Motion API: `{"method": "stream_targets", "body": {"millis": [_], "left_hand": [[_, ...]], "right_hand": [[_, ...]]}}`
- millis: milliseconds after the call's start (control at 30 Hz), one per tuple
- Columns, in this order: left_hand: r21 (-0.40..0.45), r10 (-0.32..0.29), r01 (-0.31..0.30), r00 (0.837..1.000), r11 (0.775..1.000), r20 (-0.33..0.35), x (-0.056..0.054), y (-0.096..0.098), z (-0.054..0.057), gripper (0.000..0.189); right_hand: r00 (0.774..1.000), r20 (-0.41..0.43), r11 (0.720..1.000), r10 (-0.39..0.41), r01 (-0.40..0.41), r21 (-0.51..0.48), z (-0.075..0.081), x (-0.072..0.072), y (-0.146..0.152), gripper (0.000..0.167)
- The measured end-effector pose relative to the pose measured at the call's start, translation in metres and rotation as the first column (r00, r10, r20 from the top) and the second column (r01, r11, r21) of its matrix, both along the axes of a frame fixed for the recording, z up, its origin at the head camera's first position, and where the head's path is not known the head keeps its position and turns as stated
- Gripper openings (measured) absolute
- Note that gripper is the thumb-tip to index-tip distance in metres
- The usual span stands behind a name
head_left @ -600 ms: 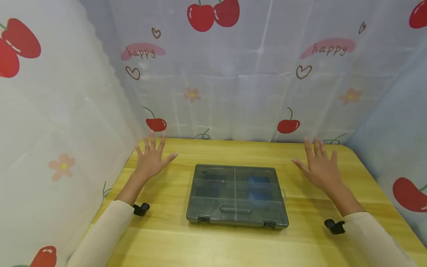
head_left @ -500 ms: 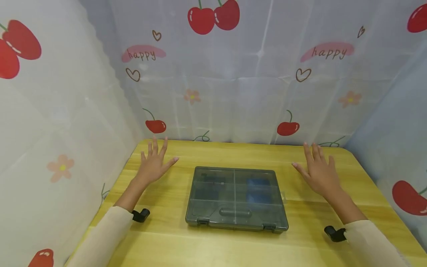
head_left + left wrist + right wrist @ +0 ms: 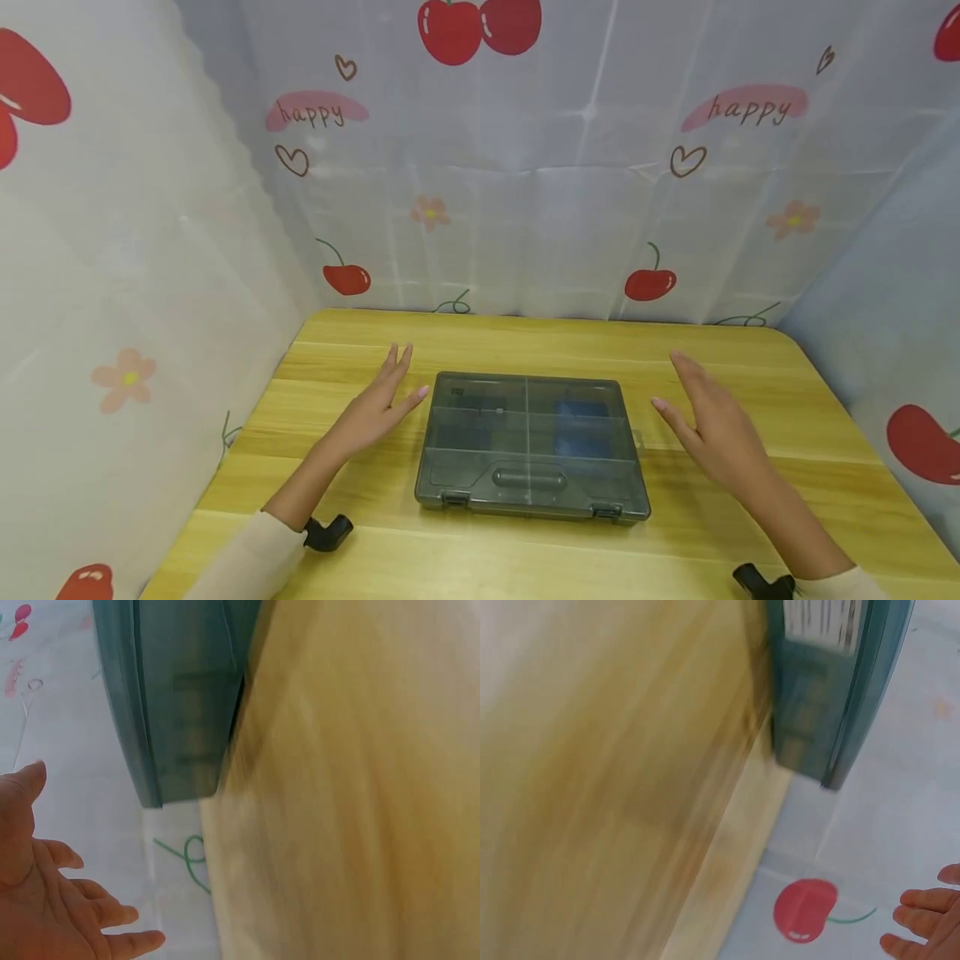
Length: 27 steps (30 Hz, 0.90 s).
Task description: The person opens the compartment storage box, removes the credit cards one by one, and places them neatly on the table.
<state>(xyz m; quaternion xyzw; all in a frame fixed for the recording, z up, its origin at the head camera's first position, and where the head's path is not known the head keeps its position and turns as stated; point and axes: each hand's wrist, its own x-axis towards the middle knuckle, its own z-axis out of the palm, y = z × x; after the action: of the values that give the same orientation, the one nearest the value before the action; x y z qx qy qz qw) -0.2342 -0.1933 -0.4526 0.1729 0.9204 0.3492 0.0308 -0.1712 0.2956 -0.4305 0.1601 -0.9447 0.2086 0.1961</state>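
Observation:
A dark translucent plastic compartment box (image 3: 528, 446) lies shut on the wooden table, its two latches toward me. Blue contents (image 3: 582, 429) show through the lid on the right, and darker shapes on the left. My left hand (image 3: 371, 417) hovers just left of the box, fingers extended, thumb pointing at its edge. To the right of the box hangs my right hand (image 3: 720, 429), fingers straight and thumb spread, farther from the case. Neither hand holds anything. In the right wrist view a white barcode label (image 3: 823, 622) shows on the box's side.
The yellow wood-grain table (image 3: 525, 554) ends at a white curtain (image 3: 525, 242) printed with cherries, which also rises on the left and right. A black wrist camera mount (image 3: 327, 533) sits on the left wrist, another (image 3: 763, 582) on the right.
Both hands have drawn back toward me and turned edge-on, their spread fingers closer together. The left hand has moved right, nearer the box. The box has stayed in place.

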Motion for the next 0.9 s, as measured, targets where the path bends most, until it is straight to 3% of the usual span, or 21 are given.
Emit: {"method": "stream_targets", "body": {"millis": [100, 200, 300, 467, 667, 800, 900], "left_hand": [[0.085, -0.038, 0.035, 0.999, 0.996, 0.037, 0.007, 0.006, -0.002, 0.079], [0.164, -0.076, 0.070, 0.997, 0.984, 0.028, 0.009, 0.010, -0.005, 0.073], [0.234, -0.103, 0.092, 0.994, 0.968, 0.032, 0.009, 0.012, -0.009, 0.068], [0.322, -0.139, 0.099, 0.985, 0.942, 0.104, 0.010, 0.014, -0.020, 0.070], [0.364, -0.153, 0.089, 0.977, 0.927, 0.150, 0.013, 0.018, -0.032, 0.076], [0.380, -0.160, 0.092, 0.975, 0.921, 0.153, 0.013, 0.021, -0.038, 0.079], [0.392, -0.173, 0.100, 0.972, 0.915, 0.157, 0.013, 0.023, -0.045, 0.079]], "right_hand": [[0.998, 0.062, 0.999, 0.001, 0.001, -0.041, 0.001, 0.013, -0.009, 0.079], [0.996, 0.094, 0.998, 0.001, 0.004, -0.056, 0.000, 0.023, -0.018, 0.079], [0.996, 0.091, 0.999, 0.014, -0.010, -0.048, -0.003, 0.032, -0.026, 0.075], [0.996, 0.077, 0.997, 0.037, -0.031, -0.069, -0.009, 0.047, -0.037, 0.067], [0.995, -0.043, 0.995, 0.086, -0.088, -0.051, -0.017, 0.060, -0.044, 0.060], [0.977, -0.161, 0.989, 0.143, -0.147, -0.012, -0.021, 0.064, -0.047, 0.050], [0.964, -0.193, 0.981, 0.185, -0.192, -0.018, -0.024, 0.067, -0.051, 0.038]]}}
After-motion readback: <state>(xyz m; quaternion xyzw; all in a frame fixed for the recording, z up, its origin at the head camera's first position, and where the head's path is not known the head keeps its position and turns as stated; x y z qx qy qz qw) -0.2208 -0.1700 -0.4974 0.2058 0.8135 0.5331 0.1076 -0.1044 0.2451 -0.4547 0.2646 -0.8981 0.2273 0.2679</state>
